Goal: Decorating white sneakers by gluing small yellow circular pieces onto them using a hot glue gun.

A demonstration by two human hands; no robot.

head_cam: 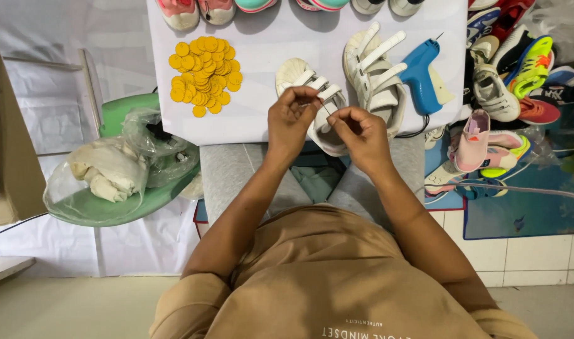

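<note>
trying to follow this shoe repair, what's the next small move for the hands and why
Probably draw the thread taut and bring it down to the white shoe just beneath. Both the left hand and right hand pinch something fine between them above that shoe, so the strand looks ready. Whether a needle is there is too small to tell.
</note>
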